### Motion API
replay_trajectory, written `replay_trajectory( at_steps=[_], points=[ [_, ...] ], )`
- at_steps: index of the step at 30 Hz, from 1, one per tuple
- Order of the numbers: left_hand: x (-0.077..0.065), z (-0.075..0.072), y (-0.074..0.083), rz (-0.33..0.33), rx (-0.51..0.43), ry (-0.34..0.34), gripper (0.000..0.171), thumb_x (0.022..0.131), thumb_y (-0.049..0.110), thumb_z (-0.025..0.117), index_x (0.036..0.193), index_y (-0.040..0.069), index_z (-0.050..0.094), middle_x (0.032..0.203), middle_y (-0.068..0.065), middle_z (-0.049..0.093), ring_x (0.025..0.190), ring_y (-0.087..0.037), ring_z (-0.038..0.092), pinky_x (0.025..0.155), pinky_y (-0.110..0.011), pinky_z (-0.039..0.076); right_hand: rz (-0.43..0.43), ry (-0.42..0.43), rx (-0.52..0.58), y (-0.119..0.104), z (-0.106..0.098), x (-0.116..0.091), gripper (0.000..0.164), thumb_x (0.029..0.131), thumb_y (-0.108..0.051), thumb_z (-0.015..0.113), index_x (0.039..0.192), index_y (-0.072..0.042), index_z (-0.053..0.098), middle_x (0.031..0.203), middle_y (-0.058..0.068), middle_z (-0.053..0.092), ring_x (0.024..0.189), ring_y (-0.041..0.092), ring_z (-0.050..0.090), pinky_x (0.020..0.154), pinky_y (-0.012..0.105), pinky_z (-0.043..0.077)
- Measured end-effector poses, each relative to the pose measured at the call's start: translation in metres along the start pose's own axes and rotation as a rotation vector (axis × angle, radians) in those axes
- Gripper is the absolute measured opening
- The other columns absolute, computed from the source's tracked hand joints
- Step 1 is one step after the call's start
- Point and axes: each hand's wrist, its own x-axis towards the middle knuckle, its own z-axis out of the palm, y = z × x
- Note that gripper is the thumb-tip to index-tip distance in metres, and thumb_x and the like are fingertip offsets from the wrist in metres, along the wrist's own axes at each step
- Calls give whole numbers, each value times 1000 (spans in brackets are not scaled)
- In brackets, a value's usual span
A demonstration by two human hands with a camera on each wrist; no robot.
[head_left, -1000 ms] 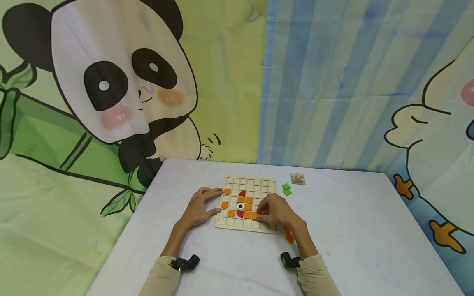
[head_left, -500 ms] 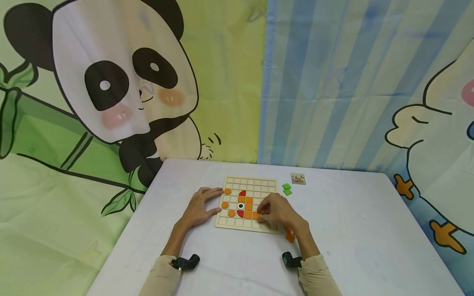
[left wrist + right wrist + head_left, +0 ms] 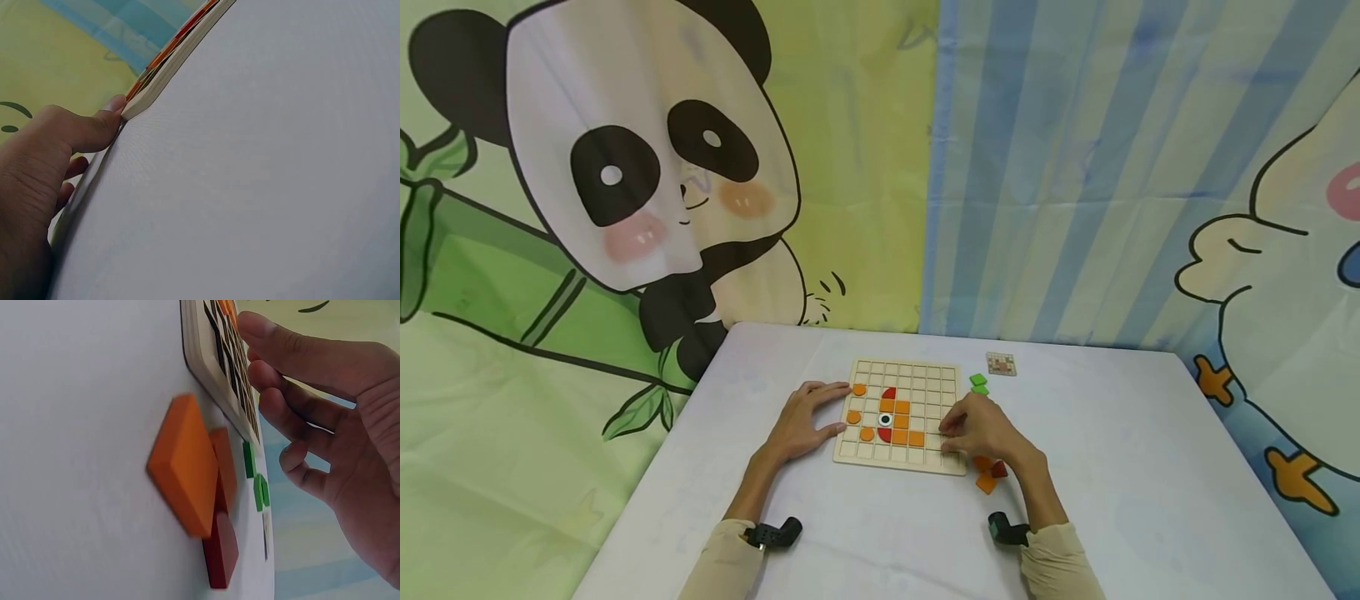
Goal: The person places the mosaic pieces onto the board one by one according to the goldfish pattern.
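Wooden board [image 3: 921, 396] on white table [image 3: 1097, 450]

We count five orange squares [image 3: 900, 422], three discs [image 3: 853, 417], two red quarter-rounds [image 3: 885, 435], one eye tile [image 3: 885, 420] — left hand [image 3: 801, 423], thumb and fingers apart, touching the board's edge; right hand [image 3: 981, 427] above, loosely curled, empty.

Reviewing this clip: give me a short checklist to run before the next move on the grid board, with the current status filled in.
1. Board steadied: ok, the left hand touches its left edge.
2. Right hand free: ok, the right wrist view shows no piece in it.
3. Rightmost orange square fully seated: cannot tell; it lies within a cell, but its fit is too small to judge.
4. Loose orange pieces close by: ok, on the table beside the board, near the right hand.
5. Green pieces placed: not ok, they lie off the board.
6. Card readable: not ok, too small here.
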Motion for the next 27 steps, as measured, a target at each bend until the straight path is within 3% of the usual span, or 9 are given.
replay_trajectory(
  at_steps=[10, 21, 27],
  points=[
    [-3, -2, 0, -7, 12, 24, 67, 91, 36, 89, 154, 30, 65, 161, 8, 61, 143, -27, 53, 118, -61, 42, -20, -34, 9, 11, -17, -14, 21, 77, -8, 99, 94, -8, 87, 89, 1, 82, 77, 11, 69, 70, 26, 59],
    [0, 0, -2, -22, -4, 4, 67, 92, 37, 88, 155, 32, 63, 162, 11, 59, 145, -27, 52, 120, -61, 40, 46, -47, 11, 25, -30, -31, 21, 75, -5, 99, 91, -7, 86, 86, 1, 81, 76, 14, 68, 70, 24, 57],
    [0, 1, 0, -14, 3, 3, 67, 92, 36, 88, 154, 32, 64, 161, 10, 60, 144, -26, 52, 119, -60, 41, 33, -68, 31, 35, -35, -42, 21, 76, 0, 97, 92, -6, 86, 86, 2, 81, 73, 13, 66, 68, 24, 57]
  ],
)
